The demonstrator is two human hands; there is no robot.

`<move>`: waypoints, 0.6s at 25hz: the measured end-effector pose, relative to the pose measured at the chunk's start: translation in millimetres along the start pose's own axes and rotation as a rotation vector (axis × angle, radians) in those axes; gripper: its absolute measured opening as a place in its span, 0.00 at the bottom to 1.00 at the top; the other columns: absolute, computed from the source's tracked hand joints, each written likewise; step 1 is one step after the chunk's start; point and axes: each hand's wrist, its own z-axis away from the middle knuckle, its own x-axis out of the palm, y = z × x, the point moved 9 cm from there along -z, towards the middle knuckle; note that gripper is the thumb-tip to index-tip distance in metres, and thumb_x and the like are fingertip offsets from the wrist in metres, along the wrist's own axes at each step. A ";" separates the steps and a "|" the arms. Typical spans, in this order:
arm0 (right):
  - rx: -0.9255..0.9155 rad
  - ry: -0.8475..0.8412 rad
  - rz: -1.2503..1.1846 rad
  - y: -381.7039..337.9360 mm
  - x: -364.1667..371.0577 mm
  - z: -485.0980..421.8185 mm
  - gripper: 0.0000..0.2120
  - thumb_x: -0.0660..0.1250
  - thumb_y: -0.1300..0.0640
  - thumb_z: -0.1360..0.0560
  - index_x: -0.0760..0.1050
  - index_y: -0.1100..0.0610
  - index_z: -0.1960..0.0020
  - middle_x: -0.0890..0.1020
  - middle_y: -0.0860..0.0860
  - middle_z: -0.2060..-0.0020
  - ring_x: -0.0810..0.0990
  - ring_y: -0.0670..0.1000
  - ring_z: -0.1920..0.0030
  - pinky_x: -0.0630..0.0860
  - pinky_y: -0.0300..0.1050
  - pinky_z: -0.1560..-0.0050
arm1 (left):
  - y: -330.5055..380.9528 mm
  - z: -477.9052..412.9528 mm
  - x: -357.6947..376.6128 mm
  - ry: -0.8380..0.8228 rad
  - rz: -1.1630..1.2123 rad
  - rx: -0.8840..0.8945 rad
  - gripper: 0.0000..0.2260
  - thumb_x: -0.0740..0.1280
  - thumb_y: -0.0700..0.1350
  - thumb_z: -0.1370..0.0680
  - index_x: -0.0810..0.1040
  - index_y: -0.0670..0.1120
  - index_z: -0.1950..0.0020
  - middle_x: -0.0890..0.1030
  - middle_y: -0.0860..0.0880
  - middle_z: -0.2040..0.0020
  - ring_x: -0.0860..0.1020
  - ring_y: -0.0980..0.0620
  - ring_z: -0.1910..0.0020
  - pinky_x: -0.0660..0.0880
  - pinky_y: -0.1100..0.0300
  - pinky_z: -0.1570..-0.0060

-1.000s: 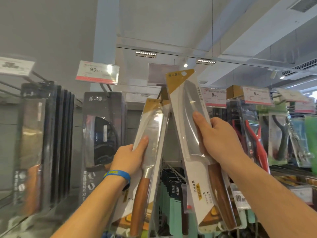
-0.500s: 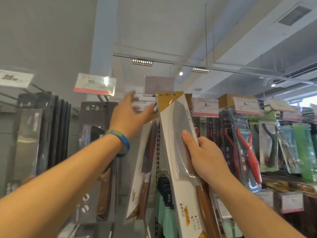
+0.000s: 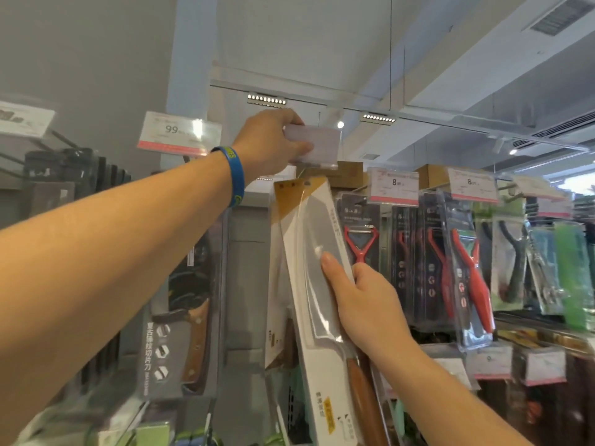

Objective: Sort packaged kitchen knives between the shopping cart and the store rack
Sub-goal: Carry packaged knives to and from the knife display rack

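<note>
Since 0.5 s ago, at rack [image 3: 248, 284] top edge: packaged knife [image 3: 317, 268] is staying put, right hand [image 3: 363, 304] fingers grasping it mid-blade; left hand [image 3: 269, 140] is now pinching the price flap [image 3: 322, 144] just above, likely clearing the way to hang it.

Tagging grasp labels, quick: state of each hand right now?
Left hand: grips the clear price-tag holder.
Right hand: holds the packaged knife, thumb on its front.

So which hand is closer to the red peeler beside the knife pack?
Right. The right hand, holding the packaged knife, is just below the red peeler. The left hand is higher up and further left, gripping a clear tag holder.
</note>
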 end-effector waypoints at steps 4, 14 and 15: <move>-0.005 0.005 -0.002 -7.8 5.3 -5.6 0.26 0.59 0.30 0.22 0.75 0.53 0.57 0.81 0.49 0.61 0.80 0.48 0.61 0.70 0.43 0.65 | -4.1 0.8 -3.8 0.008 -0.025 0.004 0.11 0.72 0.51 0.24 0.77 0.54 0.42 0.79 0.52 0.49 0.77 0.53 0.53 0.70 0.68 0.64; 0.002 -0.022 -0.001 -5.3 34.5 -12.4 0.28 0.57 0.28 0.25 0.78 0.52 0.55 0.83 0.48 0.61 0.83 0.48 0.62 0.71 0.42 0.66 | -6.5 9.7 -8.0 -0.034 -0.032 0.042 0.13 0.70 0.50 0.22 0.78 0.52 0.38 0.81 0.51 0.46 0.80 0.52 0.50 0.73 0.68 0.60; 0.006 -0.024 -0.013 -3.3 36.1 -12.3 0.28 0.57 0.28 0.25 0.78 0.52 0.55 0.83 0.48 0.62 0.82 0.47 0.62 0.72 0.41 0.66 | -5.8 9.3 -8.1 -0.036 -0.035 0.044 0.13 0.70 0.50 0.22 0.78 0.52 0.38 0.81 0.51 0.46 0.79 0.52 0.50 0.74 0.67 0.59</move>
